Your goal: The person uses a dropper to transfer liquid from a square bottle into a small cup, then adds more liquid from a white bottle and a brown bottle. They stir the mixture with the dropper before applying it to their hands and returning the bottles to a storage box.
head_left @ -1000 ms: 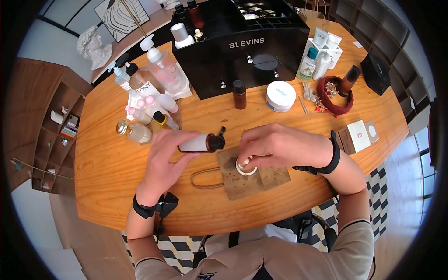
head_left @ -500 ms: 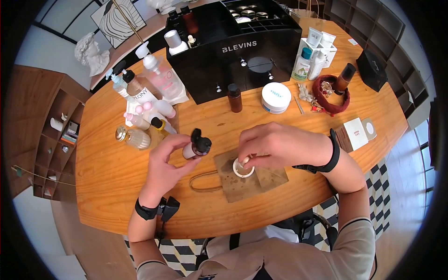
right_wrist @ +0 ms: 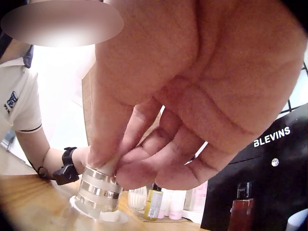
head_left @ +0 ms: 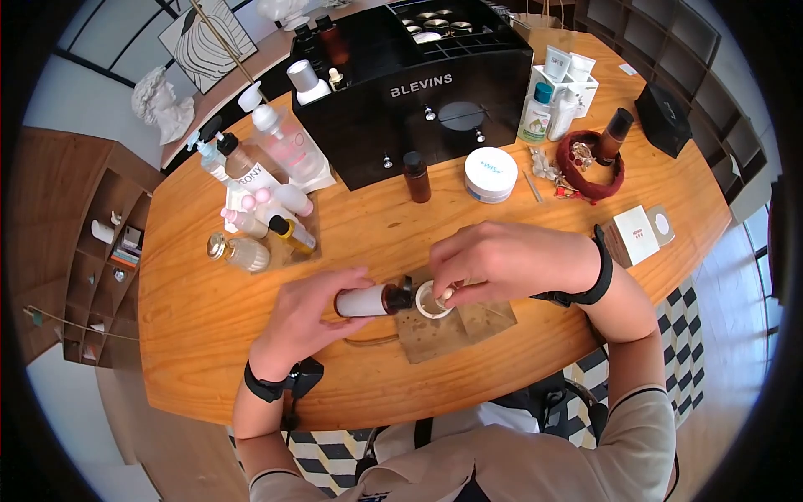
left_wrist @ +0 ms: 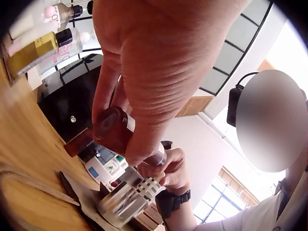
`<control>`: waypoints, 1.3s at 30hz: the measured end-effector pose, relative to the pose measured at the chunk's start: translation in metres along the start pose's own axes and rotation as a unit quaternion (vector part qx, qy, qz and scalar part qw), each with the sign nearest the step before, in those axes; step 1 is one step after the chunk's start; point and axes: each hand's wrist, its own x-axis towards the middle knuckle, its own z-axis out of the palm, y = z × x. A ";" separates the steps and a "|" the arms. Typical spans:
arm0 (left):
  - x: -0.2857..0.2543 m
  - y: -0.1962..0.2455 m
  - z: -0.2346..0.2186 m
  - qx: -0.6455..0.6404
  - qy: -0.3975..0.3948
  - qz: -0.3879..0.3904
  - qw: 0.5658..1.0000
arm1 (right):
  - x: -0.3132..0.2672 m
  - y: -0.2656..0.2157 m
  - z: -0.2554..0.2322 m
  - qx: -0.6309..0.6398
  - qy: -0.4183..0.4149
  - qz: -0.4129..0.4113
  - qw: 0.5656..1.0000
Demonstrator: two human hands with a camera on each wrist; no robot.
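My left hand (head_left: 301, 322) grips a brown bottle (head_left: 364, 301) with a white label, lying nearly level in the head view. Its black flip cap points right, close to the ring-shaped top (head_left: 421, 309) of a small glass jar. Thumb and fingers of my right hand (head_left: 502, 263) pinch a small pale piece at that top. In the left wrist view the clear jar (left_wrist: 120, 204) has a banded neck (left_wrist: 148, 187). The right wrist view shows the banded part (right_wrist: 98, 190) below my fingertips. Whether bottle and jar touch, I cannot tell.
A flattened brown paper bag (head_left: 481, 322) lies under the jar. Behind stand a small brown bottle (head_left: 416, 177), a white tub (head_left: 490, 174) and a black organizer (head_left: 351, 134). Several bottles are at the left; a red band (head_left: 595, 198) and white box (head_left: 633, 236) are at the right.
My left hand has moved down and right with the brown bottle, turning it from cap-up to nearly level beside the jar. My right hand has barely moved.
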 end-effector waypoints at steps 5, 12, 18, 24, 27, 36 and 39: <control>0.001 -0.002 -0.004 0.081 -0.081 0.112 0.987 | -0.003 -0.002 -0.002 -0.017 0.004 0.015 1.000; 0.001 0.002 -0.006 0.085 -0.072 0.075 0.991 | 0.000 0.000 0.002 -0.022 0.024 0.000 0.999; 0.001 0.002 -0.005 0.093 -0.053 0.062 0.992 | 0.000 -0.001 -0.001 0.003 -0.015 0.002 1.000; 0.002 0.008 -0.006 0.094 -0.051 0.057 0.993 | 0.000 0.001 0.004 -0.022 0.027 0.000 0.999; 0.000 0.001 -0.006 0.100 -0.056 0.062 0.991 | 0.003 -0.001 0.005 0.004 0.021 0.000 1.000; 0.001 0.003 -0.006 0.114 -0.053 0.096 0.987 | -0.001 0.000 0.001 -0.045 0.035 0.007 0.998; 0.000 0.006 -0.004 0.112 -0.042 0.068 0.990 | 0.001 -0.003 0.000 -0.024 0.021 0.004 0.999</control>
